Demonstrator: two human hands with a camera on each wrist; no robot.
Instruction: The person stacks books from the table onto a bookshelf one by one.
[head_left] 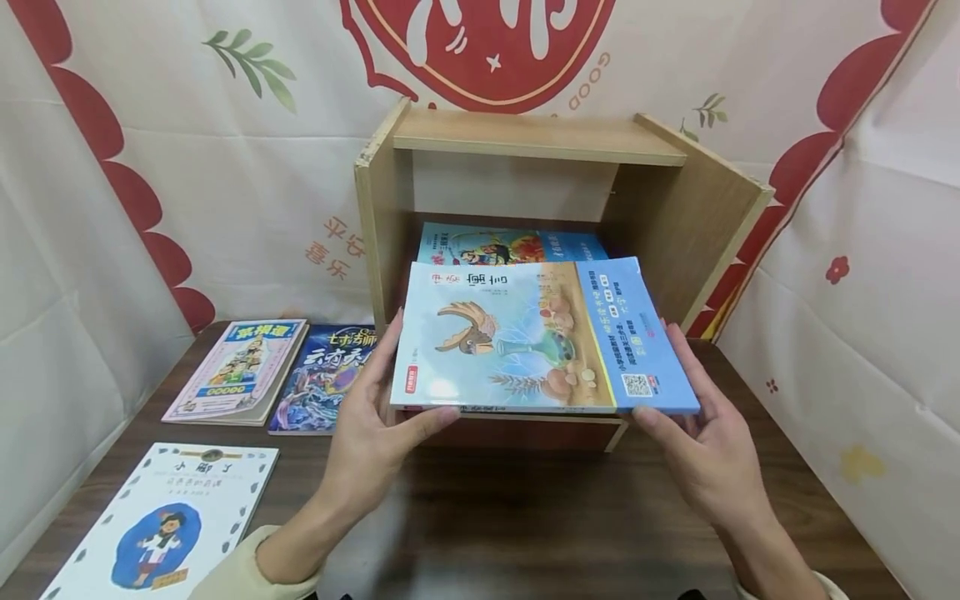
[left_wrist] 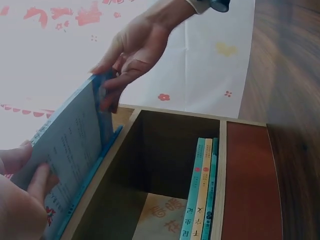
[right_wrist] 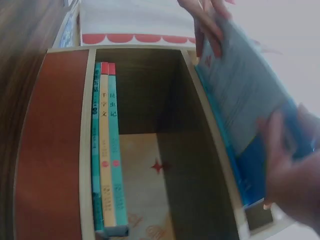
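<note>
Both hands hold a picture book (head_left: 495, 333) with a white and blue cover, tilted in front of the wooden shelf unit (head_left: 693, 225). At its left end, my left hand (head_left: 367, 442) grips it with the thumb along the near edge and the fingers beneath. My right hand (head_left: 716, 458) grips the right end in the same way, thumb at the near corner. Behind and partly hidden by it, another blue book (head_left: 510, 242) lies flat on the unit's middle board. The wrist views show three stacked books (left_wrist: 204, 187) in the compartment below.
On the dark wooden table (head_left: 525, 517), left of the unit, lie a pink-bordered book (head_left: 240, 367), a dark blue book (head_left: 318, 383) partly behind my left hand, and a white book (head_left: 157, 517) nearer the front. A printed cloth (head_left: 262, 192) hangs around the table.
</note>
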